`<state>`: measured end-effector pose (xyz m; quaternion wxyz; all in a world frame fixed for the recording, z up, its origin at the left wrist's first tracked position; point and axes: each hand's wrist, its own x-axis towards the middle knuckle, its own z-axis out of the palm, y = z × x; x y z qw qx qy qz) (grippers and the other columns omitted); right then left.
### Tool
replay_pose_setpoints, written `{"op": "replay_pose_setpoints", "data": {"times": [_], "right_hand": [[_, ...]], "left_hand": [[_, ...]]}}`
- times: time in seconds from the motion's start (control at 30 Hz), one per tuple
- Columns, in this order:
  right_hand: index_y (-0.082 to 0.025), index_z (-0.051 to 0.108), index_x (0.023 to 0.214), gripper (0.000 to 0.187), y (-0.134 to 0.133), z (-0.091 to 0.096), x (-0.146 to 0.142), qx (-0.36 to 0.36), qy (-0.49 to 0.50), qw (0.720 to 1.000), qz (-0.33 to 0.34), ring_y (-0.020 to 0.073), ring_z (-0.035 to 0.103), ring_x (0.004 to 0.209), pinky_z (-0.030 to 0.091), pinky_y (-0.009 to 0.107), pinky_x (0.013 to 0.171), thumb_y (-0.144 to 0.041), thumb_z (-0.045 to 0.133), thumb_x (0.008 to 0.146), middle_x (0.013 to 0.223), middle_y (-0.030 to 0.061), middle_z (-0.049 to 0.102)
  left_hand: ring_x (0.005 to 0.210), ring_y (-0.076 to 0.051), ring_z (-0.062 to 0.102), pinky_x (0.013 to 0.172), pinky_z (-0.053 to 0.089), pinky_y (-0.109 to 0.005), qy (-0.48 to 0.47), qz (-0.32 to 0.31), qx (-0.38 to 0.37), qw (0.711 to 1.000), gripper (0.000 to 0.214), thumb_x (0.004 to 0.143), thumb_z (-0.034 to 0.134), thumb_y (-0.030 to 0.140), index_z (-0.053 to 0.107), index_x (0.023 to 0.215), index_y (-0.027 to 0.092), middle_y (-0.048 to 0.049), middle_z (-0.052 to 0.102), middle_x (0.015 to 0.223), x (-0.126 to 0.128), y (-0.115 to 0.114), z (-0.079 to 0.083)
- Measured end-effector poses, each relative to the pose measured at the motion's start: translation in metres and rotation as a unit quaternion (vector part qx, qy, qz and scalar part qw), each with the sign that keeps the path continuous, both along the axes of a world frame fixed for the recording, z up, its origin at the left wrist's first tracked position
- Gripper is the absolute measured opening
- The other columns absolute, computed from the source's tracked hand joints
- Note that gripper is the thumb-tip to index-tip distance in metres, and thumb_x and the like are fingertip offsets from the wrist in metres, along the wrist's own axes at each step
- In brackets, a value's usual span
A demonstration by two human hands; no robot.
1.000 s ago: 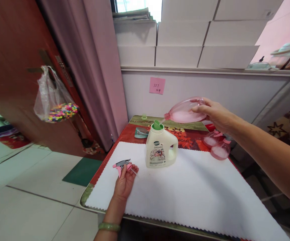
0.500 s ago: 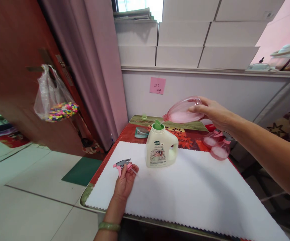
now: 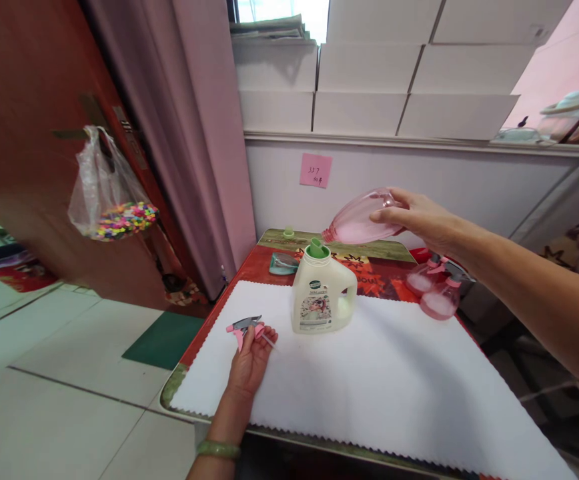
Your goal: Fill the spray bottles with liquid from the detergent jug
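Note:
My right hand (image 3: 419,217) grips a clear pink bottle (image 3: 357,220), tipped almost flat, its open neck pointing down-left just above the green funnel (image 3: 317,249) in the mouth of a cream detergent jug (image 3: 322,297). The jug stands upright on a white cloth (image 3: 369,380). My left hand (image 3: 250,360) rests on the cloth near the table's left edge, fingers closed on a pink and grey spray trigger head (image 3: 244,327) with its thin tube.
Two pink spray bottles (image 3: 434,293) stand at the table's right rear. A teal dish (image 3: 282,263) and a small green cap (image 3: 288,233) lie behind the jug. A bag of coloured beads (image 3: 114,207) hangs from a door handle at left. Wall and curtain close behind.
The pink bottle has shifted slightly left and up, its neck now nearer over the funnel. My left hand and the jug have not moved.

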<state>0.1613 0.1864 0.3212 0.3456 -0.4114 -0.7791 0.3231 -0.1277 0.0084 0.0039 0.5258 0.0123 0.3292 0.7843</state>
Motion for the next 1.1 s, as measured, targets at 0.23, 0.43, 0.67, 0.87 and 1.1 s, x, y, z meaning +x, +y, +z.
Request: {"op": "replay_pose_setpoints", "data": {"times": [0.23, 0.43, 0.67, 0.87, 1.1], "right_hand": [[-0.025, 0.067, 0.129, 0.065, -0.005, 0.011, -0.011, 0.011, -0.028, 1.000, -0.006, 0.0251, 0.064, 0.087, 0.054, 0.035, 0.067, -0.047, 0.080, 0.070, 0.103, 0.0088, 0.073], [-0.025, 0.064, 0.136, 0.071, -0.006, 0.018, -0.020, 0.020, -0.063, 0.998, -0.012, 0.0276, 0.067, 0.092, 0.057, 0.039, 0.076, -0.045, 0.081, 0.070, 0.105, 0.0092, 0.074], [-0.026, 0.061, 0.142, 0.078, -0.001, 0.024, -0.029, 0.078, -0.139, 0.987, -0.003, 0.0344, 0.068, 0.111, 0.055, 0.050, 0.096, -0.048, 0.081, 0.071, 0.123, 0.0115, 0.073], [-0.027, 0.058, 0.147, 0.082, 0.002, 0.033, -0.034, 0.117, -0.176, 0.977, 0.025, 0.0364, 0.066, 0.117, 0.053, 0.053, 0.099, -0.051, 0.079, 0.071, 0.129, 0.0106, 0.071], [-0.025, 0.057, 0.147, 0.082, -0.005, 0.040, -0.039, 0.137, -0.202, 0.970, 0.020, 0.0362, 0.067, 0.113, 0.053, 0.052, 0.099, -0.050, 0.078, 0.072, 0.127, 0.0121, 0.072]], "left_hand": [[0.082, -0.018, 0.074, 0.088, 0.062, -0.036, -0.003, -0.001, 0.002, 1.000, 0.026, 0.103, 0.052, 0.026, 0.073, 0.094, 0.012, -0.0104, 0.075, 0.085, 0.000, 0.000, 0.000], [0.083, -0.019, 0.075, 0.087, 0.062, -0.037, -0.004, 0.002, -0.002, 1.000, 0.026, 0.103, 0.052, 0.023, 0.072, 0.094, 0.010, -0.0115, 0.075, 0.085, 0.000, 0.000, 0.001], [0.082, -0.018, 0.075, 0.087, 0.062, -0.036, -0.004, 0.003, -0.001, 1.000, 0.026, 0.103, 0.051, 0.024, 0.072, 0.094, 0.010, -0.0112, 0.075, 0.085, 0.000, -0.001, 0.001], [0.082, -0.018, 0.074, 0.087, 0.062, -0.036, -0.003, -0.001, -0.003, 1.000, 0.026, 0.103, 0.052, 0.025, 0.072, 0.094, 0.012, -0.0105, 0.075, 0.084, 0.000, -0.001, 0.001], [0.081, -0.018, 0.074, 0.087, 0.062, -0.036, -0.003, -0.001, -0.002, 1.000, 0.027, 0.103, 0.050, 0.024, 0.072, 0.093, 0.011, -0.0108, 0.075, 0.084, 0.001, -0.001, 0.002]]}}
